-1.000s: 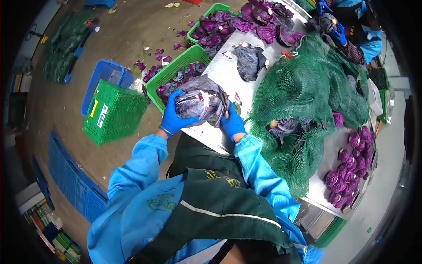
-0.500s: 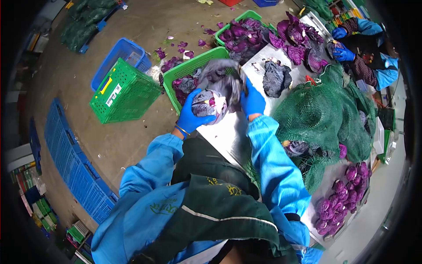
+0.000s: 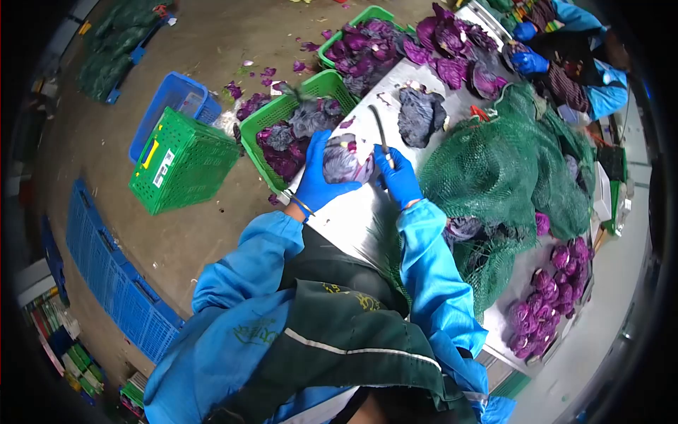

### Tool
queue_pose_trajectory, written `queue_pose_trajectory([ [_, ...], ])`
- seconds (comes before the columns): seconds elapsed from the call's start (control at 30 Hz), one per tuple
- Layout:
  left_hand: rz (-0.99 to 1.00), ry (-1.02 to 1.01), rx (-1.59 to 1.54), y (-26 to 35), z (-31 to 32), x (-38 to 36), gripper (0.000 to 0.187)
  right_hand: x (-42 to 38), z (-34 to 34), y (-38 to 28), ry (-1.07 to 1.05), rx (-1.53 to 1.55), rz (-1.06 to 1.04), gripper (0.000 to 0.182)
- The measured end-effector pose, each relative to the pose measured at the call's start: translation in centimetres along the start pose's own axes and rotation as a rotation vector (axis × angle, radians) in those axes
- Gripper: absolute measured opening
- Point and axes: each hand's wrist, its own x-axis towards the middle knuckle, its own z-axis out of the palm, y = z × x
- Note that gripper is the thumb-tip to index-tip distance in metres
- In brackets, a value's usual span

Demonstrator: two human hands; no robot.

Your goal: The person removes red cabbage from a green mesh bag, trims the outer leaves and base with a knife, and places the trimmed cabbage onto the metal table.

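My left hand (image 3: 319, 178), in a blue glove, grips a red cabbage (image 3: 344, 164) from its left side. The cabbage has a greyish-purple surface and a pale cut patch at the top. My right hand (image 3: 401, 181), also gloved in blue, is closed round the handle of a knife (image 3: 380, 128) with a thin, dark, slightly curved blade. The blade points up and away from me, apart from the cabbage. Just beyond my left hand is a green crate (image 3: 263, 157) with purple and grey leaves inside. A loose dark leaf (image 3: 419, 116) lies on the metal table (image 3: 351, 220).
To the right, a green mesh sack (image 3: 477, 180) holds cabbages; peeled red cabbages (image 3: 540, 311) are piled beyond it. Another leaf-filled crate (image 3: 326, 58) stands ahead. Left on the floor are a green crate (image 3: 185, 166) and blue crate (image 3: 161, 102). A co-worker's gloved hand (image 3: 530, 62) is at upper right.
Dark outer leaves that were blurred between my hands are now off the cabbage, with leaves over the green crate. The knife shows plainly in my right hand. The whole view has shifted slightly.
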Motion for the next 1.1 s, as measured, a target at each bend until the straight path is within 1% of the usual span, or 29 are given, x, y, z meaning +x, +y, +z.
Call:
queue_pose_trajectory([
  [0.03, 0.162, 0.002, 0.355, -0.3, 0.5, 0.2, 0.11, -0.5, 0.2, 0.9, 0.074, -0.089, -0.133, 0.028],
  [0.07, 0.154, -0.03, 0.4, -1.2, 0.8, 0.5, 0.113, -0.9, -0.1, 1.5, 0.069, -0.083, -0.129, 0.028],
  [0.1, 0.16, -0.043, 0.399, -1.6, 1.0, 0.7, 0.113, -1.4, -0.6, 2.1, 0.082, -0.077, -0.128, 0.028],
  [0.17, -0.019, -0.074, 0.219, -1.8, 1.5, 1.3, 0.108, -3.7, -1.0, -0.3, 0.236, -0.641, -0.236, 0.029],
  [0.2, -0.041, -0.068, 0.114, -1.6, 1.6, 1.7, 0.104, -4.5, -1.2, -0.6, 0.242, -0.726, -0.232, 0.031],
  [0.23, -0.039, -0.076, 0.115, -1.3, 1.5, 2.1, 0.104, -5.1, -1.3, -0.4, 0.249, -0.723, -0.229, 0.031],
  [0.3, -0.018, -0.121, 0.184, -1.0, 1.1, 2.3, 0.105, -6.2, -1.3, 0.0, 0.19, -0.875, -0.336, 0.031],
  [0.33, -0.045, -0.116, 0.136, -1.1, 1.2, 2.3, 0.104, -6.1, -1.0, 0.2, 0.237, -0.89, -0.511, 0.025],
  [0.37, -0.046, -0.118, 0.138, -1.1, 1.2, 2.3, 0.104, -5.9, -1.1, 0.5, 0.237, -0.888, -0.51, 0.025],
  [0.43, -0.012, -0.133, 0.293, -1.2, 1.1, 2.4, 0.104, -4.9, -1.4, 0.9, 0.21, -1.028, -0.437, 0.015],
  [0.47, -0.013, -0.134, 0.295, -1.3, 1.1, 2.4, 0.104, -4.2, -1.5, 1.3, 0.199, -1.094, -0.424, 0.019],
  [0.6, -0.013, -0.131, 0.284, -1.1, 1.2, 2.4, 0.104, -4.5, -1.5, 1.2, 0.192, -1.067, -0.453, 0.019],
  [0.67, -0.013, -0.139, 0.3, -1.0, 1.0, 2.5, 0.103, -4.4, -1.4, 1.8, 0.168, -1.114, -0.391, 0.017],
  [0.73, 0.02, -0.152, 0.307, -1.2, 1.1, 2.4, 0.103, -2.9, -1.1, 2.7, 0.197, -1.154, -0.365, 0.017],
  [0.77, 0.028, -0.159, 0.305, -1.6, 1.2, 2.7, 0.103, -1.7, -0.8, 2.1, 0.229, -1.194, -0.355, 0.016],
  [0.83, -0.049, -0.101, 0.115, -2.1, 1.1, 2.8, 0.102, -0.7, -0.5, 1.5, 0.242, -1.197, -0.339, 0.016],
  [0.87, -0.083, -0.121, 0.078, -1.9, 1.0, 2.8, 0.102, -0.6, -0.5, 1.3, 0.224, -1.189, -0.366, 0.015],
  [0.9, -0.07, -0.13, 0.074, -1.7, 1.1, 3.2, 0.102, -0.2, -0.6, 0.9, 0.212, -1.185, -0.401, 0.015],
  [0.93, -0.058, -0.133, 0.084, -1.6, 1.1, 3.4, 0.101, -0.2, -0.5, 0.2, 0.2, -1.17, -0.361, 0.015],
  [1.03, -0.044, -0.137, 0.15, -1.5, 1.1, 3.6, 0.102, 0.5, -0.1, -0.3, 0.218, -1.215, -0.349, 0.015],
  [1.1, 0.019, -0.17, 0.276, -1.5, 1.0, 3.3, 0.101, 0.2, 1.0, -1.1, 0.151, -1.187, -0.152, 0.015],
])
